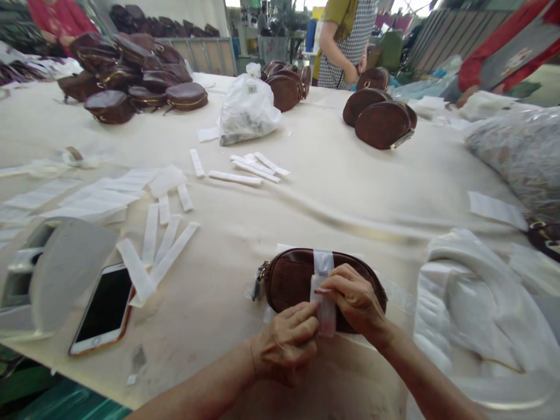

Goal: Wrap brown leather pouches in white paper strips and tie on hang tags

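Observation:
A small brown leather pouch (291, 279) with a zip lies flat on the cream table near the front edge. A clear plastic strip (324, 269) is wrapped across its middle. My left hand (286, 345) is curled, its fingers pinching the lower end of the strip. My right hand (356, 300) rests on the pouch and pinches the same strip from the right, thumb and fingertips together.
A phone (105, 309) lies at the left beside loose white paper strips (164, 248). White wrapping (479, 303) lies at the right. Several brown pouches (131, 73) are piled far left, more pouches (380, 119) and a white plastic bag (247, 111) further back. Other people stand across the table.

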The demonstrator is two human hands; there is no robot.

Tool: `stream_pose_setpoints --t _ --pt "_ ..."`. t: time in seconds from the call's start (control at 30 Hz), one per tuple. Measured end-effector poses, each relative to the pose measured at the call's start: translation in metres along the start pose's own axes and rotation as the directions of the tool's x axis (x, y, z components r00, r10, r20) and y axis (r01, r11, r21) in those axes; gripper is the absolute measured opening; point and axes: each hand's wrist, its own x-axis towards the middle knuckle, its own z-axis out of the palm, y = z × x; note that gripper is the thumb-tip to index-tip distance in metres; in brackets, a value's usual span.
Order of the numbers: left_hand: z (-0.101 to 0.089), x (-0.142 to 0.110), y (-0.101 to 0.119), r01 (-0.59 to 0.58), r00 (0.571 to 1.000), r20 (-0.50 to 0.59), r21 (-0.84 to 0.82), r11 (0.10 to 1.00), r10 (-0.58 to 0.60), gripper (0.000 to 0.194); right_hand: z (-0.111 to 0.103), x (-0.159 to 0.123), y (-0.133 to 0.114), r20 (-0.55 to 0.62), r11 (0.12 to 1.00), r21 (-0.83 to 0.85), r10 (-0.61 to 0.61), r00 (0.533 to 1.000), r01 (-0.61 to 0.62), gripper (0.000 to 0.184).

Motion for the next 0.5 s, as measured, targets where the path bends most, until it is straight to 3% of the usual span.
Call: stream_pose_setpoints --t 0.13,0.3,0.5 --pt "-0.001 0.001 0.007 0.039 0.997 -0.073 0.036 0.999 -0.036 0.008 0.009 -0.004 0.003 -0.011 0.995 -0.02 0.096 0.995 -0.097 0.02" --pt "-0.012 0.022 0.012 0.152 0.984 -0.096 0.011 0.988 -0.15 0.012 0.014 -0.006 0.003 -0.046 0.996 0.004 0.092 0.995 -0.092 0.022" --pt "-0.003 0.039 0.005 0.153 0.988 -0.047 0.258 0.954 -0.146 0.021 0.012 -0.007 0.004 -0.03 0.993 0.046 0.113 0.993 -0.111 0.022"
